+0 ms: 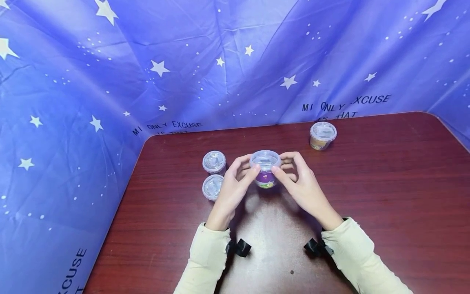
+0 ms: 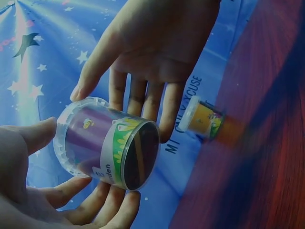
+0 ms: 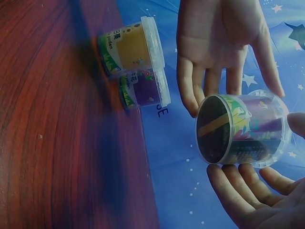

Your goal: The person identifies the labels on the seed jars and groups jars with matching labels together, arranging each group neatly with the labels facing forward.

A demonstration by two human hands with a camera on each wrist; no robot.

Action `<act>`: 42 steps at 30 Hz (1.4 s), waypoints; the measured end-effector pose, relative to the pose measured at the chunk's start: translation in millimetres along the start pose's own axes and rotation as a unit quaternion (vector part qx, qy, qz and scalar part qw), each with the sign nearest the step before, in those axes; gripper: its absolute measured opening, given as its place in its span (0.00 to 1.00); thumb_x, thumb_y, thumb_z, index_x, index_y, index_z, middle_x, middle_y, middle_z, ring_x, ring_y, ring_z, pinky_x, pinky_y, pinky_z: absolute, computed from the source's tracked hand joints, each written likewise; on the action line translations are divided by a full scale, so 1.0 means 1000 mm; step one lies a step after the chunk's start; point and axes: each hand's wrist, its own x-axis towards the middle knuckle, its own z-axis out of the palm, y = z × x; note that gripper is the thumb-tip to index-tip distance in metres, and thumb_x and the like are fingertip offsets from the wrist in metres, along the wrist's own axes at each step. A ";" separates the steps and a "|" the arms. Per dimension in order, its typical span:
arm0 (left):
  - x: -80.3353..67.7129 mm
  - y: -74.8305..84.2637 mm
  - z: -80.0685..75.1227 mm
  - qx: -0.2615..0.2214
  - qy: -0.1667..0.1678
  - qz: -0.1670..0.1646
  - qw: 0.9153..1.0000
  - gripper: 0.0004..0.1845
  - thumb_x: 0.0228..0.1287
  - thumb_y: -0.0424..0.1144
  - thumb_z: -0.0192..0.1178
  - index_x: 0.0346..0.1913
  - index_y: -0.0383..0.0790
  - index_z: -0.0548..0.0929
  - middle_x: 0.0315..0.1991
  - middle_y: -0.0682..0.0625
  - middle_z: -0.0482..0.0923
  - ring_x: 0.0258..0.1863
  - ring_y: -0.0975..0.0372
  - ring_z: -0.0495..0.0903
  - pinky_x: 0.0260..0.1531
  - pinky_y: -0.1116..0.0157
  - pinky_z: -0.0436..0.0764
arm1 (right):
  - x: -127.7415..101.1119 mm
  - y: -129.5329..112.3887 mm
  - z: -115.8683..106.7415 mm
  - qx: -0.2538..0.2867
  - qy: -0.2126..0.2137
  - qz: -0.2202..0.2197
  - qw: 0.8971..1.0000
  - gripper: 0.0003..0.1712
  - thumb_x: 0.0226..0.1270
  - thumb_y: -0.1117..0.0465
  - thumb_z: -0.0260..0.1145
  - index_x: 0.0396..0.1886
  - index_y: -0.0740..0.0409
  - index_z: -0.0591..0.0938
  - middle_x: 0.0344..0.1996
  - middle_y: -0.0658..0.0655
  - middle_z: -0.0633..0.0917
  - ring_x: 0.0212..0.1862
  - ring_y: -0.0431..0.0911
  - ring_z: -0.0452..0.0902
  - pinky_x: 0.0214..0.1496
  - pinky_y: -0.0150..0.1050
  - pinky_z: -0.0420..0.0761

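Note:
Both hands hold a small clear plastic tub (image 1: 265,179) with a purple label and a clear lid, in the middle of the head view. My left hand (image 1: 236,183) grips its left side, thumb near the lid rim and fingers along the wall. On the opposite side, my right hand (image 1: 302,183) holds it the same way. The tub is off the table, roughly upright. Through its base (image 2: 143,155), the left wrist view shows something dark crossed by a tan strip. Two similar lidded tubs, a farther one (image 1: 214,162) and a nearer one (image 1: 212,188), stand beside my left hand, which partly covers the nearer.
A tub with a yellow label (image 1: 323,136) stands on the dark red wooden table (image 1: 385,183) near the back edge, right of the hands. Blue star-printed cloth (image 1: 220,81) hangs behind and to the sides. Black wrist mounts (image 1: 242,248) sit at both sleeves.

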 end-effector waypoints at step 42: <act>-0.001 0.004 -0.001 -0.012 -0.089 0.037 0.995 0.20 0.78 0.41 0.50 0.66 0.36 0.73 0.57 0.39 0.78 0.52 0.60 0.81 0.60 0.57 0.78 | -0.002 -0.004 -0.006 0.053 -0.014 -0.035 0.998 0.21 0.71 0.61 0.65 0.61 0.58 0.76 0.46 0.55 0.85 0.48 0.39 0.83 0.46 0.29 0.82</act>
